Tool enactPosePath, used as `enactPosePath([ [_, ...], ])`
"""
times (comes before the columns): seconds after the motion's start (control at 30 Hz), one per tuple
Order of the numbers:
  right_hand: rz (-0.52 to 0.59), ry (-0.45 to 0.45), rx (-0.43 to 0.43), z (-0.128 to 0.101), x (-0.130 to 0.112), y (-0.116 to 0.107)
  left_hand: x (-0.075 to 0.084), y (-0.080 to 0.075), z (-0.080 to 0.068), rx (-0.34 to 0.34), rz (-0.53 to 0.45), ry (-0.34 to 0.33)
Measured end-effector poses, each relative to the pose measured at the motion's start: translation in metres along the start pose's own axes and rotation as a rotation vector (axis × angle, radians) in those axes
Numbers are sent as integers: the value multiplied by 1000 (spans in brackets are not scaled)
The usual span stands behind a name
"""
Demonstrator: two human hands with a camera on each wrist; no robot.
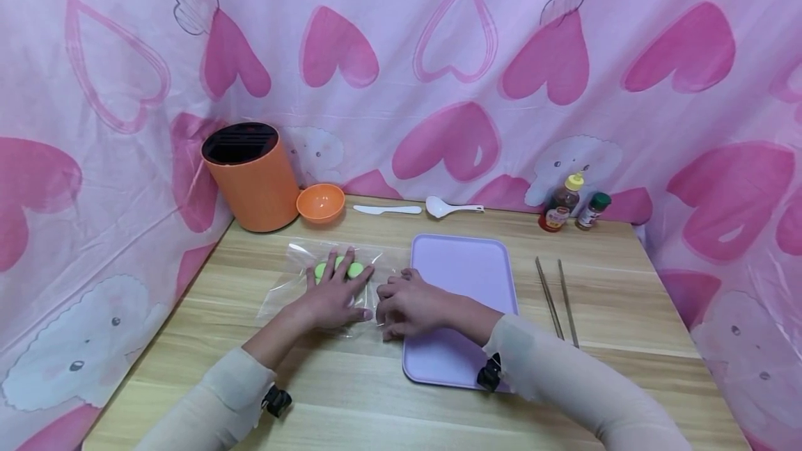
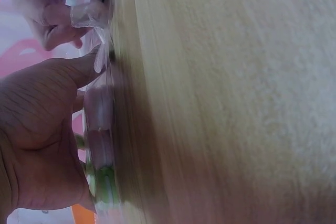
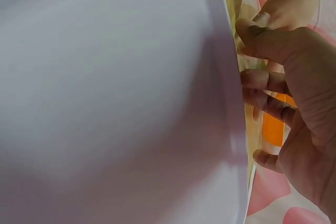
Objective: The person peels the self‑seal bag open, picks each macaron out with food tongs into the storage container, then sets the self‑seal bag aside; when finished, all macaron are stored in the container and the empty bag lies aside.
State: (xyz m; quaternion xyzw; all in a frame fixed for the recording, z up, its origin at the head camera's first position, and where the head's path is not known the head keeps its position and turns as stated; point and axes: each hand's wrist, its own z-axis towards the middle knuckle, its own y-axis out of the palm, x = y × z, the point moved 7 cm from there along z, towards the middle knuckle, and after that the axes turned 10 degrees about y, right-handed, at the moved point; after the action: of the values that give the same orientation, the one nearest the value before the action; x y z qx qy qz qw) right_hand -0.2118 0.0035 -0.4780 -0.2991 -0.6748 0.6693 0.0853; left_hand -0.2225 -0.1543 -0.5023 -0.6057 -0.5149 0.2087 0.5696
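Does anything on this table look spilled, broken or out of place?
Nothing stands out. The left hand presses flat on a clear plastic bag with green pieces inside; the right hand holds its edge beside the purple tray. No spills show.

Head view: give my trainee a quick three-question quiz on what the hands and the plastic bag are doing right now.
1. True or false: the left hand lies flat on the clear plastic bag with its fingers over the green pieces.
2. Which thing lies just right of the right hand? A) orange bowl B) lilac tray C) chopsticks
3. Fill in: the white knife and the white ______ lie at the back of the table.

Key
1. True.
2. B; the orange bowl sits at the back left and the chopsticks lie beyond the tray.
3. Spoon.
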Motion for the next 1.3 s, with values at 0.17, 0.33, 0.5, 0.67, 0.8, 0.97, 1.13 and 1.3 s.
enactPosePath([
  [0.17, 18, -10, 22, -9, 4, -2, -1, 1, 1, -5, -6, -7],
  [0.33, 19, -2, 28, -18, 11, 2, -2, 3, 2, -8, -6, -10],
  [0.5, 0, 90, 85, -21, 16, 1, -3, 5, 3, 4, 2, -4],
  [0.67, -119, 269, 161, -18, 25, -2, -3, -1, 0, 47, -5, 20],
  [0.8, -173, 363, 128, -14, 30, 1, -6, -5, -3, 61, -24, 20],
  [0.97, -195, 420, 60, -9, 34, 6, -12, -5, -5, 44, -63, 1],
  [1.13, -204, 438, 30, -5, 36, 9, -18, -6, -6, 37, -121, -4],
  [1.3, -197, 444, 13, -5, 40, 10, -30, -13, -11, 48, -153, 27],
])
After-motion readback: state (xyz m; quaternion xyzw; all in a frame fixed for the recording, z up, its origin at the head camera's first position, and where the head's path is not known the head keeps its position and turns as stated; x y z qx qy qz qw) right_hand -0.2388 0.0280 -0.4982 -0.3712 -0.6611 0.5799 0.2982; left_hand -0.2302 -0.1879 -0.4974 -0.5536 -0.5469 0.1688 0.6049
